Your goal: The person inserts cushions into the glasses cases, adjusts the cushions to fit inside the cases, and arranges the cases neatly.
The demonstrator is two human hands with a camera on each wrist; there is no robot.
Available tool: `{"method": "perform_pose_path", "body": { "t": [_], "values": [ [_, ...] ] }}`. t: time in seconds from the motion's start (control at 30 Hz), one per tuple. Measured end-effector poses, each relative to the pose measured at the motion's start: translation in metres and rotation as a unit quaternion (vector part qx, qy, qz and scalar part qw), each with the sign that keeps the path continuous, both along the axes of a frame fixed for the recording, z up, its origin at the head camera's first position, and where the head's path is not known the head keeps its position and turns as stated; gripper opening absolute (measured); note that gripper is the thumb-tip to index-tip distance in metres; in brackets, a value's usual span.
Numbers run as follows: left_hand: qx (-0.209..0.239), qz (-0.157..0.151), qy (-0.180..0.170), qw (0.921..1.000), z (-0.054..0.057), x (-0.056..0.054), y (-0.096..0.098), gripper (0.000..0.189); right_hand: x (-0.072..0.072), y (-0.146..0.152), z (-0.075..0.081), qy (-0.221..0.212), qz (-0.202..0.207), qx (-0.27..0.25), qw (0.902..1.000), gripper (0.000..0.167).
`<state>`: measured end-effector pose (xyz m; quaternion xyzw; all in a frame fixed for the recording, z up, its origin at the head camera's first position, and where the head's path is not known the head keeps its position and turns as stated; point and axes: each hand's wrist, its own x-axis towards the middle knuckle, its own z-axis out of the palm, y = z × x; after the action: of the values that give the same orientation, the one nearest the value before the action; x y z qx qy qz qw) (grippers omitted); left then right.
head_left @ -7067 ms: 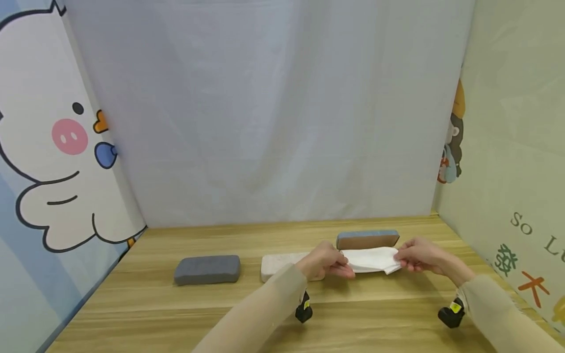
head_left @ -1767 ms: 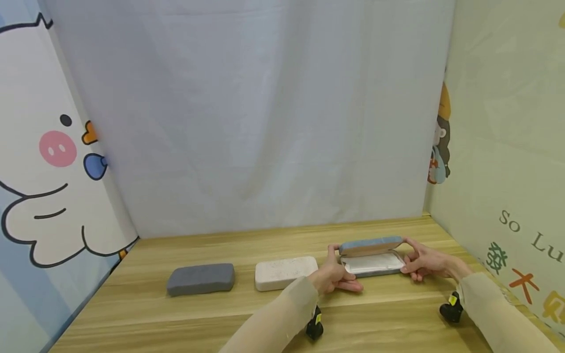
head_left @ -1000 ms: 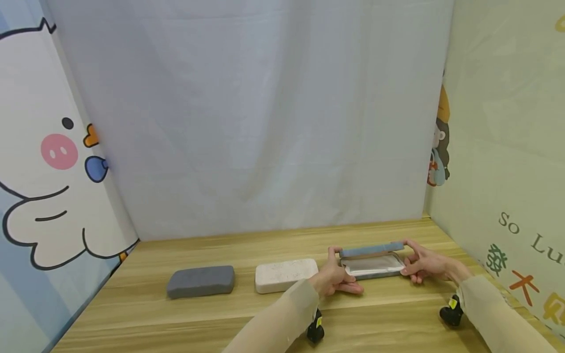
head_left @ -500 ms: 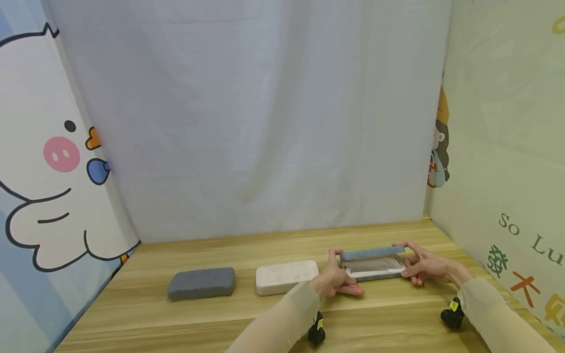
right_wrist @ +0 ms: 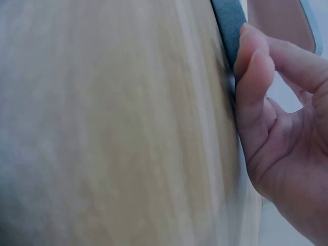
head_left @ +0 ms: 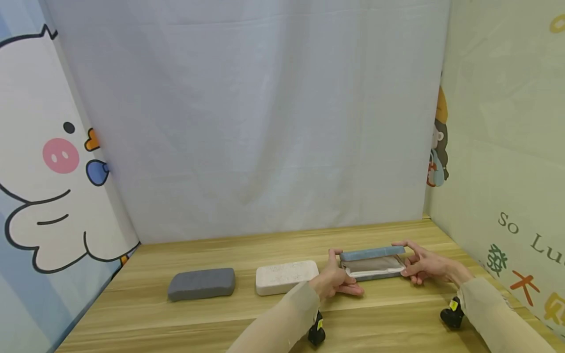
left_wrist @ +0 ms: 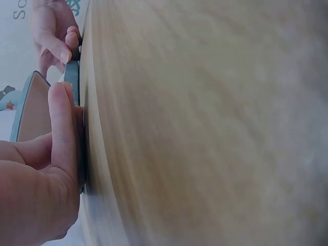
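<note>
A blue glasses case (head_left: 372, 254) lies on the table at the right, its lid tilted partway down over the base. Inside it, a white cloth (head_left: 374, 272) shows along the front edge. My left hand (head_left: 333, 278) grips the case's left end, thumb at the base's front and a finger up at the lid. At the other end my right hand (head_left: 424, 264) holds it the same way, thumb low and index finger on the lid's corner. In the left wrist view the lid's pinkish lining (left_wrist: 37, 110) shows above the hand. The right wrist view has curled fingers (right_wrist: 253, 77) against the blue base.
A speckled white glasses case (head_left: 287, 277) lies left of my left hand, close to the forearm. Farther left is a dark grey one (head_left: 201, 284). The wooden table (head_left: 185, 323) ends at a pale curtain behind and printed panels on both sides.
Both hands held the folded white cloth in front of the raised lid earlier; the cloth is now inside the case. The hands moved to the case's ends, and the lid has come down partway.
</note>
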<state>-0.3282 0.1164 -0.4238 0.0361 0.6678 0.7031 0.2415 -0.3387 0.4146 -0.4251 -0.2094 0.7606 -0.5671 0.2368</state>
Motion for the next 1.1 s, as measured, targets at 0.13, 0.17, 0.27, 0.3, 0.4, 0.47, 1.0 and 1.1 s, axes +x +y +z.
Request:
{"method": "perform_pose_path", "body": {
  "t": [0.13,0.17,0.27,0.3,0.4,0.47,1.0,1.1],
  "values": [
    [-0.002,-0.001,0.001,1.0,0.0002,0.0001,0.0001,0.073,-0.0002,0.0001,-0.0001,-0.001,-0.001,0.002,1.0,0.074],
    [-0.002,-0.001,0.001,1.0,0.0001,0.0003,0.0002,0.073,0.0,0.0003,-0.0004,0.001,-0.001,0.002,1.0,0.075],
    [0.0,-0.002,0.001,1.0,-0.0005,0.0006,0.0007,0.072,0.0006,0.001,-0.0013,-0.001,-0.005,0.001,1.0,0.073],
    [-0.001,-0.003,0.002,1.0,-0.0003,0.0009,0.0008,0.071,0.0009,0.0012,-0.0016,0.0,-0.006,0.003,1.0,0.073],
    [0.002,-0.003,0.005,1.0,0.0,0.0019,0.0018,0.067,0.0022,0.0016,-0.0012,0.005,-0.009,0.003,0.9999,0.071],
    [0.003,-0.003,0.007,1.0,0.0008,0.0027,0.0019,0.065,0.0029,0.0013,-0.0008,0.01,-0.01,0.003,0.9999,0.072],
    [0.002,-0.014,0.009,0.9999,0.0008,0.0035,-0.0007,0.069,0.005,-0.0008,0.001,0.016,-0.008,0.005,0.9998,0.071],
    [-0.001,-0.022,0.012,0.9997,0.0023,0.0041,-0.0032,0.07,0.0071,-0.0036,0.0055,0.027,-0.018,0.031,0.999,0.072]
  ]
}}
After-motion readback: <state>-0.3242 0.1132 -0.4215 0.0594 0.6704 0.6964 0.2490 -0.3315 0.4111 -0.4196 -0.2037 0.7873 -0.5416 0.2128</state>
